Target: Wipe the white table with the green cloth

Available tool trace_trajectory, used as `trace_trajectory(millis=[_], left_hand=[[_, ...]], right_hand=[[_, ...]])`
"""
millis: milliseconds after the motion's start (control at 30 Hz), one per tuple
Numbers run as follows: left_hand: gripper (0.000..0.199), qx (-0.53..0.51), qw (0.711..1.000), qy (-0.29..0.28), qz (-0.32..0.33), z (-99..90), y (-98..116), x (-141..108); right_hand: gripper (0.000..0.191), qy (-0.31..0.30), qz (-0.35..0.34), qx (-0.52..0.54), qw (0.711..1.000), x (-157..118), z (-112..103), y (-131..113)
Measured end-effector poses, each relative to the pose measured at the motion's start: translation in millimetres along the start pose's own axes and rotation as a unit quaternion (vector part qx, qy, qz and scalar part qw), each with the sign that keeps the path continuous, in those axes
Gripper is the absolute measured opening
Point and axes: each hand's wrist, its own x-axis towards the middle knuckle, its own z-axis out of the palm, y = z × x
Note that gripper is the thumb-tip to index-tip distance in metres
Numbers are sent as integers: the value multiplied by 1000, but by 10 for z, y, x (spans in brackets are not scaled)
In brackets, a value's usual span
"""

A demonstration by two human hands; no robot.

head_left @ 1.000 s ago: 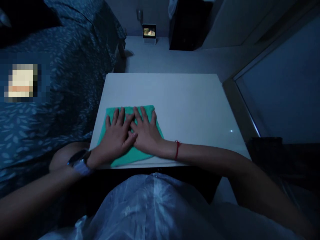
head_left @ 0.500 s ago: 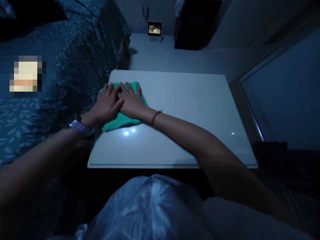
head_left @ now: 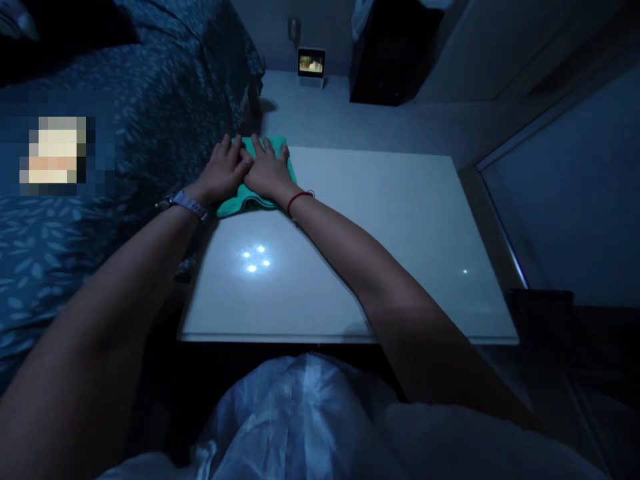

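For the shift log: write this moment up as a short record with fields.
left hand: flat, palm down on the green cloth
right hand: flat on the same cloth, beside the left
cloth position: far left corner of the white table
left wrist: watch
right wrist: red string
beside table: patterned bedding
background: small lit screen

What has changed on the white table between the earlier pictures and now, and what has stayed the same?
The green cloth has slid from the near left part of the white table to its far left corner, pushed away from the person by the left hand and right hand. Both arms are now stretched out. Both palms stay flat on the cloth, side by side; nothing was picked up or let go.
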Motion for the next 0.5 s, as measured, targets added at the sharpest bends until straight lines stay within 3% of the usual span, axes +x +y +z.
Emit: trace_trajectory(millis=[133, 300, 400, 500], left_hand=[[138, -37, 998, -7, -48, 3, 166, -625], [102, -41, 997, 49, -41, 83, 468, -1754], [93, -14, 996, 64, -53, 128, 768, -2409], [87, 32, 994, 86, -65, 189, 1072, -2857]], right_hand=[[65, -38, -40, -37, 998, -407, 29, -200], [70, -49, -146, -49, 987, -1218, 59, -544], [66, -17, -212, -56, 976, -1744, 36, -704], [65, 16, -256, -82, 963, -2164, 15, -761]])
